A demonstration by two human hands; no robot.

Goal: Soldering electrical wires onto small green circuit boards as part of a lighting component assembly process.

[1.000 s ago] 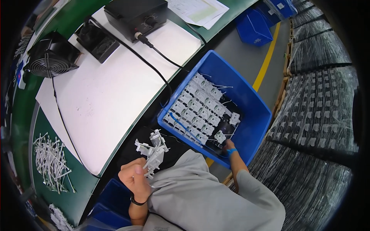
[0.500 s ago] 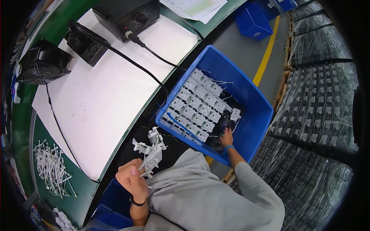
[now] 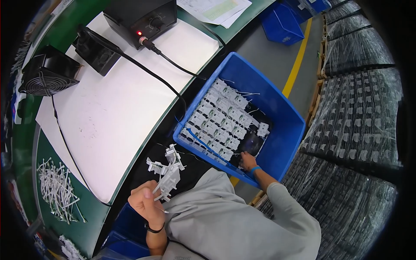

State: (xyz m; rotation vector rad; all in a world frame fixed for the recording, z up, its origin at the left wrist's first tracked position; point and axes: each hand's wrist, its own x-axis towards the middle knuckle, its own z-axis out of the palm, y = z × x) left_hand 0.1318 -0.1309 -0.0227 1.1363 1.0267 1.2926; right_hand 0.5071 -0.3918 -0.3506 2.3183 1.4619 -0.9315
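My left hand (image 3: 146,201) is closed around a bunch of white plastic housings (image 3: 168,178), with thin wires hanging from them. It is held up in front of my grey clothing, near the bench edge. My right hand (image 3: 248,162) reaches into a blue bin (image 3: 284,141), close to its near wall. Its fingers are bent together low in the bin; what they hold, if anything, is too small to make out. Rows of white housings with small green parts and wires (image 3: 216,123) fill the bin's left side. One loose white housing (image 3: 263,129) lies apart at the right.
On the bench are a white sheet (image 3: 108,117), a black control box (image 3: 143,21), a black stand (image 3: 97,54), a fan (image 3: 47,78) and a pile of white wires (image 3: 58,190). Black cables cross toward the bin. Film-wrapped pallet stacks (image 3: 351,117) line the right.
My right hand has shifted left and nearer inside the bin. The red lamp on the control box now glows brightly. My left hand keeps its hold on the white housings.
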